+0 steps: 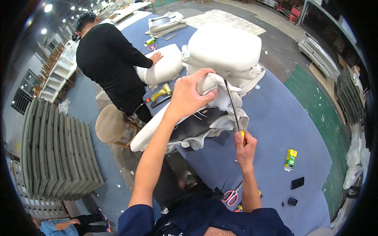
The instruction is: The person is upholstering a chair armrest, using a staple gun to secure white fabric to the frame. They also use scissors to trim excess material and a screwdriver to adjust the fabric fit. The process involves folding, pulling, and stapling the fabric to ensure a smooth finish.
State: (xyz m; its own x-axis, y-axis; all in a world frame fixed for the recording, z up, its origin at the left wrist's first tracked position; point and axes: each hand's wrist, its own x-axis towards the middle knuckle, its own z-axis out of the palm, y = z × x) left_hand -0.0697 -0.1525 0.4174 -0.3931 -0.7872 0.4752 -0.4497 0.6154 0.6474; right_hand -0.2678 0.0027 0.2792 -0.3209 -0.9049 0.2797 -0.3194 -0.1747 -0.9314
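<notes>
My left hand [189, 96] is closed round the raised edge of a cream upholstered cushion [210, 83], thumb and fingers on either side of it. My right hand [246, 147] grips the yellow handle of a long screwdriver [233, 104]. Its dark shaft slants up, and the tip end lies against the cream cloth beside my left hand. Below, the piece's black underside [193, 125] shows, with loose cream cloth bunched along its border. Just behind stands a stack of white padded cushions [224, 46].
On the blue table [275, 118] lie red-handled scissors [231, 196], a yellow-green box [290, 160], a phone [297, 183] and a yellow staple gun [160, 93]. A co-worker in black [110, 63] presses a white cushion [163, 65]. Grey padded panels [59, 149] and a round stool [112, 124] stand left.
</notes>
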